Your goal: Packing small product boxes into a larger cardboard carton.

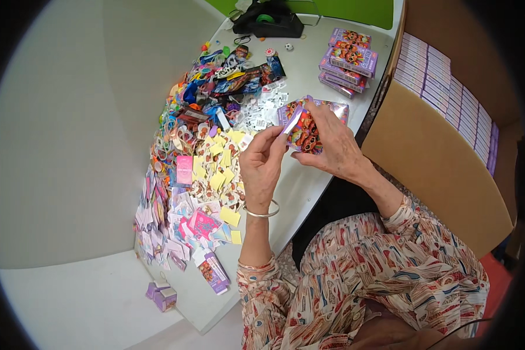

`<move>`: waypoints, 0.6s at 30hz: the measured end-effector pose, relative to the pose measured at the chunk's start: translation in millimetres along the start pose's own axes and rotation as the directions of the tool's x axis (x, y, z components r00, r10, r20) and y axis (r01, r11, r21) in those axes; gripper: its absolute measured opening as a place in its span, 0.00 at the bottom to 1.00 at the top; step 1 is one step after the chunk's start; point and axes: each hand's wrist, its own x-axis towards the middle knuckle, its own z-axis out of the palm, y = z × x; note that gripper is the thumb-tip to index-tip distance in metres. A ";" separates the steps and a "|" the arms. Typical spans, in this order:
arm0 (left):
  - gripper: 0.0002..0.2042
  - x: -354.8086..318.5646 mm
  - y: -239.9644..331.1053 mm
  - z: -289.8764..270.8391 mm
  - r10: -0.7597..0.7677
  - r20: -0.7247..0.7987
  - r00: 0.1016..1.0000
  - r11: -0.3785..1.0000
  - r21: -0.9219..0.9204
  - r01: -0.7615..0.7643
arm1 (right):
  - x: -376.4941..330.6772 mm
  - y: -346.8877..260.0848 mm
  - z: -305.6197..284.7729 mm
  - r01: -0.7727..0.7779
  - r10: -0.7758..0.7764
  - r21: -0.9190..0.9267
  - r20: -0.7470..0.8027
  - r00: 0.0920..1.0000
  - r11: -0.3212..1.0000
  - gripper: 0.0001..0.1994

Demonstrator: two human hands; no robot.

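Observation:
Above the table's right side, a small purple cardboard box (305,135) with red cartoon figures is between my two hands. My right hand (339,146) is closed round its far and right sides, thumb along the near edge. At the box's left end, the fingertips of my left hand (261,166) pinch a pale purple edge that looks like a flap; the palm hides part of the fingers. A second purple box (337,109) lies on the table just behind, partly covered by the held box and my right hand.
Mixed small trinkets (186,105), white packets (268,108), yellow slips (217,180) and printed cards (199,224) cover the table's left. Purple boxes (350,61) are stacked behind, near a black tape dispenser (268,20). A large carton (437,169) of boxes stands right. An opened box (213,273) lies near.

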 end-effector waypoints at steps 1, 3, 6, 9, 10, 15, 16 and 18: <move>0.10 -0.8 -1.0 0.8 -0.002 -0.001 1.000 1.000 -0.002 0.002 | 0.2 -2.6 -2.9 -0.012 0.013 -0.012 0.056 0.998 1.000 0.45; 0.10 -2.3 -4.6 1.2 -0.025 -0.058 0.998 1.000 -0.016 0.024 | -0.8 -3.5 -3.6 -0.023 0.025 -0.022 0.118 0.993 0.999 0.47; 0.09 -6.7 -3.5 2.7 -0.082 -0.081 0.993 0.996 0.035 0.085 | -3.0 -2.7 -4.7 -0.027 0.027 -0.003 0.159 0.987 1.000 0.46; 0.09 -8.4 -7.9 2.8 -0.074 -0.085 0.994 0.997 -0.035 0.072 | -4.6 -1.8 -6.5 -0.046 0.040 0.022 0.219 0.975 0.999 0.45; 0.09 -9.3 -9.1 3.3 -0.077 -0.084 0.994 0.997 -0.036 0.074 | -6.4 -0.9 -5.3 -0.009 0.012 -0.018 0.201 0.980 1.000 0.45; 0.08 -11.3 -14.5 1.7 -0.069 -0.053 0.996 0.993 0.087 0.074 | -8.4 0.2 -6.6 0.080 -0.067 -0.064 0.189 0.980 0.995 0.46; 0.08 -9.8 -14.2 0.7 -0.072 -0.052 0.996 0.993 0.085 0.076 | -9.0 -1.3 -8.2 0.074 -0.050 -0.097 0.222 0.974 0.993 0.46; 0.07 -7.4 -11.9 -3.4 -0.231 -0.013 0.973 0.971 -0.069 0.230 | -8.6 -5.1 -8.3 0.073 -0.038 -0.125 0.257 0.966 0.989 0.46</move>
